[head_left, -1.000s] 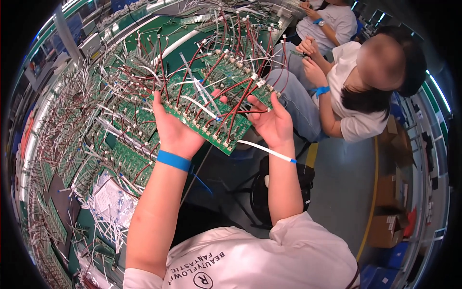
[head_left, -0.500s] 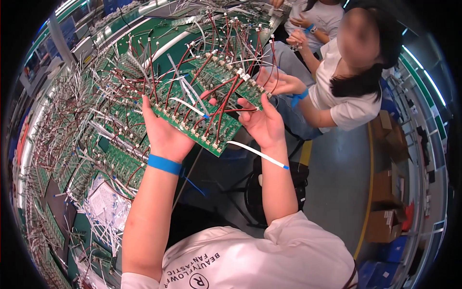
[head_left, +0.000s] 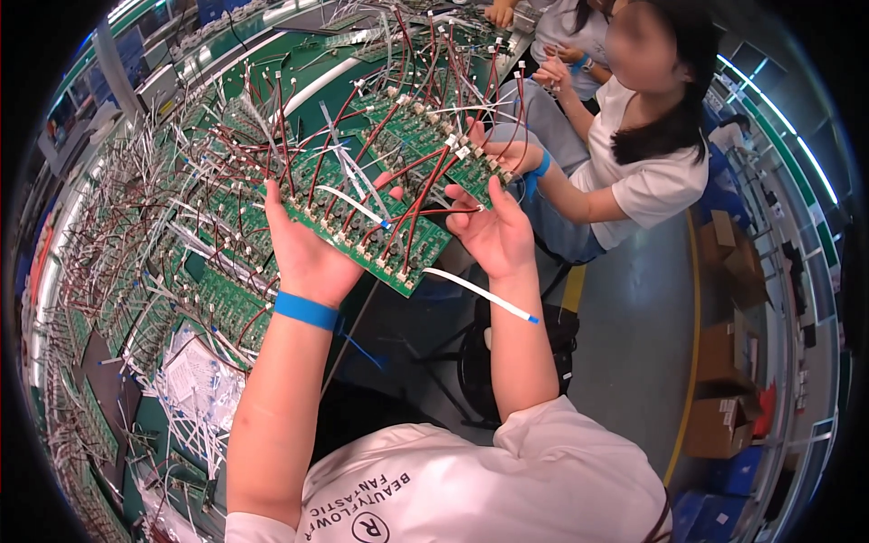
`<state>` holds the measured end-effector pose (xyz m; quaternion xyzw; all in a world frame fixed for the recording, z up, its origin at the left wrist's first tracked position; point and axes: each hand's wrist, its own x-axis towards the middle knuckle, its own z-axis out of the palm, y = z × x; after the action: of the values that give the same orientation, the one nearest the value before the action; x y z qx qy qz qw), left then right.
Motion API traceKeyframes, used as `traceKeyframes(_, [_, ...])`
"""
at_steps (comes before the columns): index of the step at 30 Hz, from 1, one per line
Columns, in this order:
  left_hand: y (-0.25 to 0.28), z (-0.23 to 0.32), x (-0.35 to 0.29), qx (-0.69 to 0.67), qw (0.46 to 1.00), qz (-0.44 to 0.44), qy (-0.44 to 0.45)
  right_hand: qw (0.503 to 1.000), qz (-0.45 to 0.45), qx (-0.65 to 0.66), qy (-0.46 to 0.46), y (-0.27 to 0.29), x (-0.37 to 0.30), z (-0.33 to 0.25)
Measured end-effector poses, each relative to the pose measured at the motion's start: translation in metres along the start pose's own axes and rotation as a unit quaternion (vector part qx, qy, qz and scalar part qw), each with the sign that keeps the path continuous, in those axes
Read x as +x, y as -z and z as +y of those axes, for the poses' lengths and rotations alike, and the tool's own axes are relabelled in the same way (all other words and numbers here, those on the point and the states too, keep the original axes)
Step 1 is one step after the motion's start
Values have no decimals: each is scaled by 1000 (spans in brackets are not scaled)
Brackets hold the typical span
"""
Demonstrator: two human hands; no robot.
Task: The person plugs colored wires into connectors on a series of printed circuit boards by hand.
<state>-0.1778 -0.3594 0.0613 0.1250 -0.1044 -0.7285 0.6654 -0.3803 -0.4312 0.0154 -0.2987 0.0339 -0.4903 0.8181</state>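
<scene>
A green circuit board (head_left: 367,213) with white connectors and red-and-black wires rests in my left hand (head_left: 312,249). My left thumb lies at its near edge and the fingers reach underneath, tips showing past the far side. My right hand (head_left: 498,235) is palm up at the board's right end, fingers loosely bent and thumb apart. A wire end with a white connector (head_left: 482,208) lies across its fingers. A white flat cable (head_left: 480,294) with a blue end hangs from the near corner. Beyond is a second wired board (head_left: 412,136), with a co-worker's hand (head_left: 507,154) at its right end.
Many wired boards (head_left: 222,308) lie crowded over the green table (head_left: 272,54) on the left. A plastic bag (head_left: 195,376) and loose white cables lie near the left edge. A black stool (head_left: 480,362) stands below my hands. Cardboard boxes (head_left: 720,425) line the right side.
The co-worker's hand has moved left and closed in on the second board's end, and the co-worker leans a little to the left. My hands and the board have barely moved.
</scene>
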Motion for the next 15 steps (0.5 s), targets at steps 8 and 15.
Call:
traceKeyframes(8, [-4, 0, -1, -4, 1000, 17, 0, 999, -28, 1, 19, 1, 3, -6])
traceKeyframes(15, [-8, -3, -4, -6, 1000, 5, -2, 998, 43, -33, 36, 5, 3, -7])
